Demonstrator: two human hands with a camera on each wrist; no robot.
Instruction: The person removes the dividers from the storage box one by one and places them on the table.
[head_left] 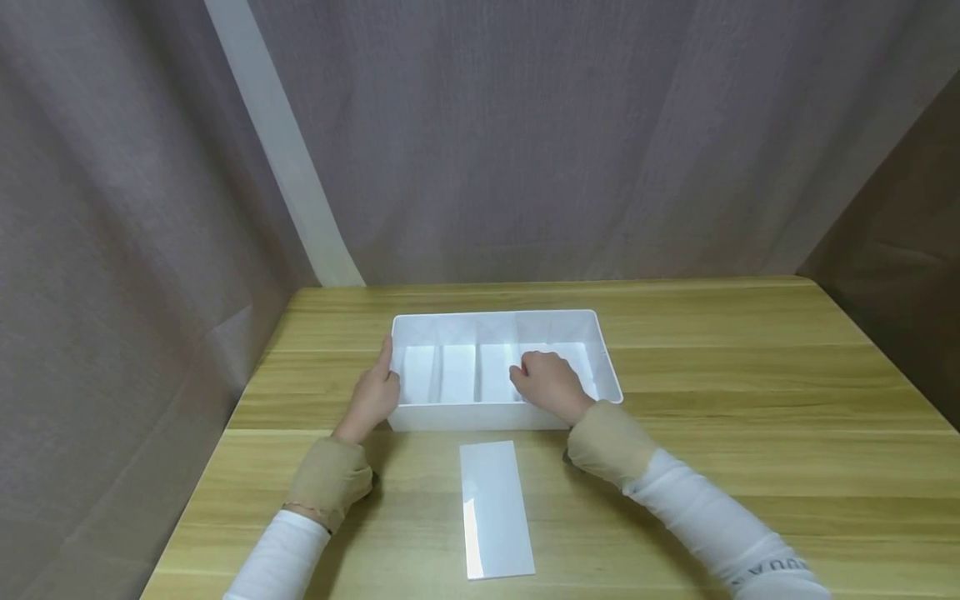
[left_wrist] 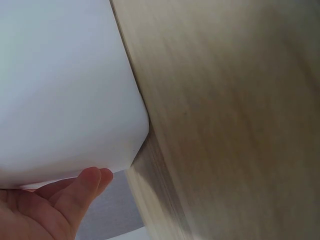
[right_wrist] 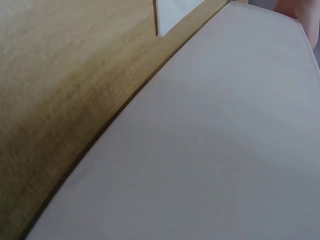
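Left hand (head_left: pixel 374 392) pinches the white compartment box (head_left: pixel 483 417) at its 9 o'clock end, on the table (head_left: pixel 735 383). Right hand (head_left: pixel 552 385) reaches into its 3 o'clock half; that grip's hidden, can't tell. Pushing hard could skid box onto white rectangular panel (head_left: pixel 497 500) at 6 o'clock.

white compartmented box (head_left: pixel 465 417) sits upright; top open

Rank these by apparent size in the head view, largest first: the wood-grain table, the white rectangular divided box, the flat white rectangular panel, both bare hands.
1. Wood-grain table
2. White rectangular divided box
3. Flat white rectangular panel
4. Left hand and right hand: too alike to rank.
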